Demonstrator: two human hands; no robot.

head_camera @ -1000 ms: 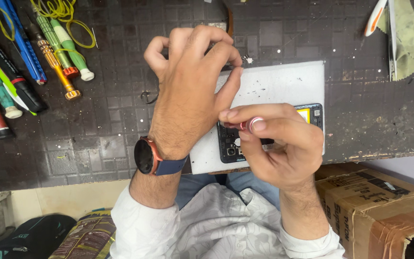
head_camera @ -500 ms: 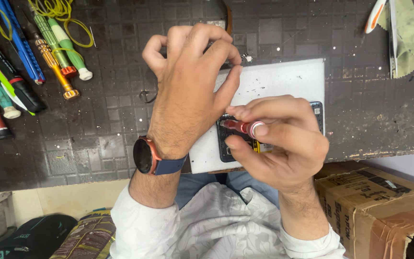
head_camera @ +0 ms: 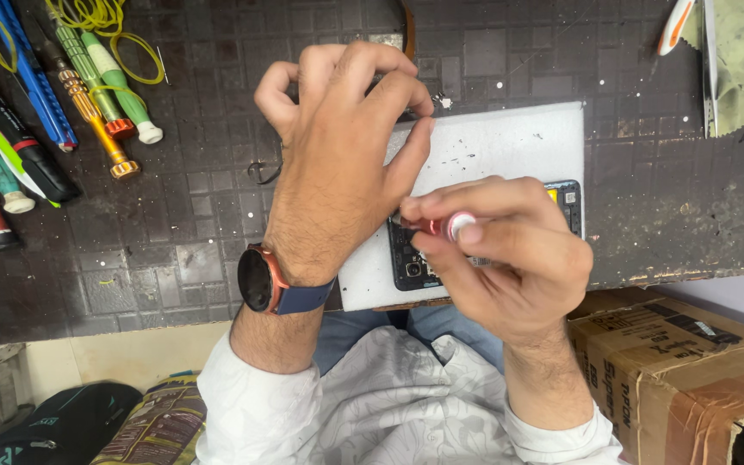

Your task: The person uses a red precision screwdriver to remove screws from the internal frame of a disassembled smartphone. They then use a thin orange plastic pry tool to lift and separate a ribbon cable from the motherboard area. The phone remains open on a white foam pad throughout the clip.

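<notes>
An opened black phone (head_camera: pixel 406 258) lies on a white pad (head_camera: pixel 510 146) on the dark gridded work mat (head_camera: pixel 174 232). My right hand (head_camera: pixel 510 258) grips a small red screwdriver (head_camera: pixel 441 226) with a white end cap, its tip pointing left over the phone's upper left part. My left hand (head_camera: pixel 337 164), with a smartwatch (head_camera: pixel 260 280) on the wrist, arches over the pad's left edge with fingers bent; its fingertips press down near the phone's top. Most of the phone is hidden under both hands.
Several screwdrivers and tools (head_camera: pixel 36 112) in blue, green, orange and red lie at the mat's left, with yellow rubber bands (head_camera: pixel 114 26). A green cloth (head_camera: pixel 734 60) sits at the top right. A cardboard box (head_camera: pixel 682 370) stands below right, bags (head_camera: pixel 71 422) on the floor at left.
My right hand has shifted left and a little up with the red screwdriver, covering more of the phone. The left hand stays in place.
</notes>
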